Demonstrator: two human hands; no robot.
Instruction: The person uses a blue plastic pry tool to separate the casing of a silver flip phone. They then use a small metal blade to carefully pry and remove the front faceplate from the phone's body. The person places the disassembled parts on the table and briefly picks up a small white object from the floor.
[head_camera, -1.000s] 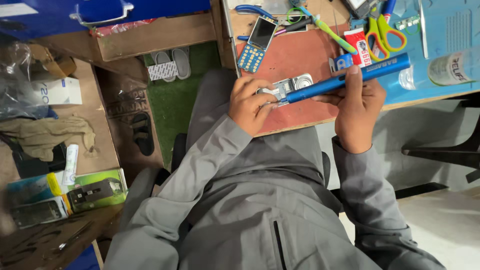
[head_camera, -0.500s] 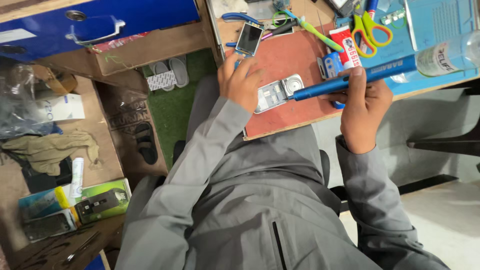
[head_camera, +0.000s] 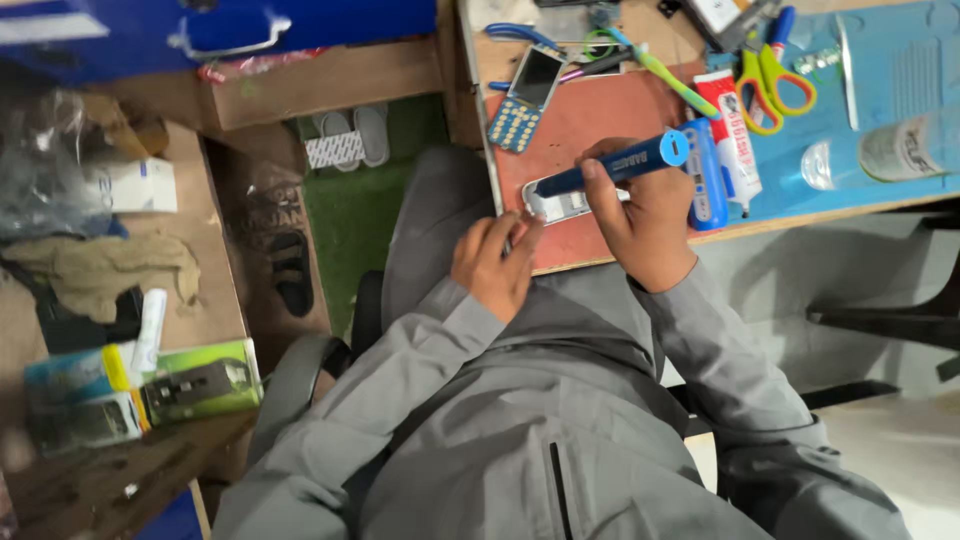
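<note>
My right hand (head_camera: 648, 220) grips a blue pen-shaped power tool (head_camera: 625, 160), its tip down on a silver phone body (head_camera: 562, 204) lying on a reddish mat (head_camera: 590, 120) at the desk's near edge. My left hand (head_camera: 494, 262) hovers by the mat's edge just beside the silver body, fingers bunched together; whether they pinch anything small is not visible. A keypad phone (head_camera: 528, 95) with blue and white keys lies further up the mat.
On the blue mat (head_camera: 900, 90) lie yellow-handled scissors (head_camera: 765, 85), a red-and-white tube (head_camera: 730, 130), a small blue device (head_camera: 703, 170) and a clear bottle (head_camera: 880, 150). Blue pliers (head_camera: 520, 33) rest above. Sandals (head_camera: 345, 140) and boxes (head_camera: 150, 385) sit on the floor.
My left hand has pulled back from the keypad phone to the desk's edge. My right hand swung the blue tool round so its tip meets the silver phone body.
</note>
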